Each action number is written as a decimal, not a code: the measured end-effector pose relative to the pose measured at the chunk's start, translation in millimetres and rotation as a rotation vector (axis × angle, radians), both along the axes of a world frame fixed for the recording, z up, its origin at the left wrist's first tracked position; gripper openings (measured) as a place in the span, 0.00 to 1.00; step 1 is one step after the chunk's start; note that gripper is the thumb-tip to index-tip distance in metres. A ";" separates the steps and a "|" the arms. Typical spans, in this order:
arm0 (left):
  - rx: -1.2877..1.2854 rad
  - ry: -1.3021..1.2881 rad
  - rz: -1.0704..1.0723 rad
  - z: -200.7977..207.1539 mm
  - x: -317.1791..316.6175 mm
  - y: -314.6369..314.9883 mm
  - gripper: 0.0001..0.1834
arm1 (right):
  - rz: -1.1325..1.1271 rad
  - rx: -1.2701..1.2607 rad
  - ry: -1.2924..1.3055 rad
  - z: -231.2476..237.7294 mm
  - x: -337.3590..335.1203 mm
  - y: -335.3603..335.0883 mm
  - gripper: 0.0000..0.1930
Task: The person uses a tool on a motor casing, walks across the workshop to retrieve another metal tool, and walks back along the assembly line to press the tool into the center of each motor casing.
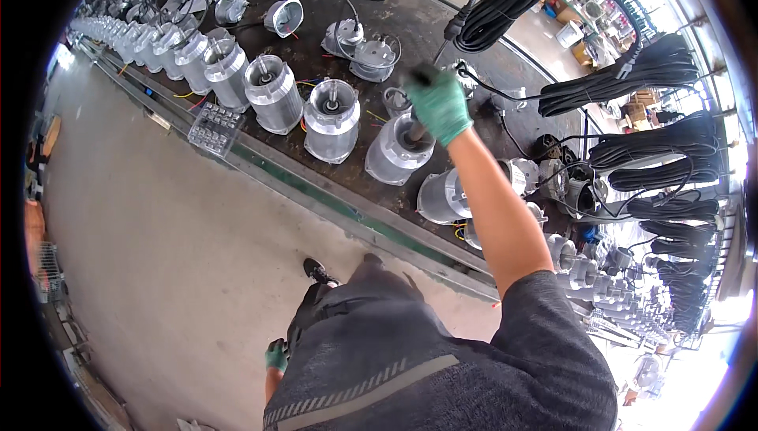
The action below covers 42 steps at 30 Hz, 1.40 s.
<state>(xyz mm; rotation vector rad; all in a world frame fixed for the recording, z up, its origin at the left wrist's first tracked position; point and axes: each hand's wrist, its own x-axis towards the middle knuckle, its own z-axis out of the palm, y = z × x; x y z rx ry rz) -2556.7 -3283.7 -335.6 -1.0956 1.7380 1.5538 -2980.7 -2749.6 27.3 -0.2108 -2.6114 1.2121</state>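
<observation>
Closest to the camera: my dark grey shirt (379, 352), light stripes across it. Left to right from there: a row of silver motor housings runs along the near edge of the table (414, 24), shrinking off toward the far left. Clear tray (230, 143) of small metal parts sits at the edge, in front of the row. Left hand (275, 357), green glove, hangs low by my leg over the floor (158, 218), well apart from the table; can't tell if it's clenched or holding anything. Two upright housings next, the nearer one (332, 123) with its shaft showing inside. Behind them, a pair of round covers (373, 60) with a cable. Then the housing I'm at (395, 156): upright, right under my right hand (442, 103), well away from the left. Right hand's gloved, fingers curled and blurred above the housing's open top; can't tell what it grips, if anything. Just right, under my forearm, another housing (439, 196). Far right: black cable bundles (616, 83) hanging in a line.
</observation>
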 end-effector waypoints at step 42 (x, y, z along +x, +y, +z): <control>-0.039 -0.090 0.050 39.4 -109.5 -89.0 0.15 | 0.096 0.044 0.018 -3.0 -111.3 -119.4 0.12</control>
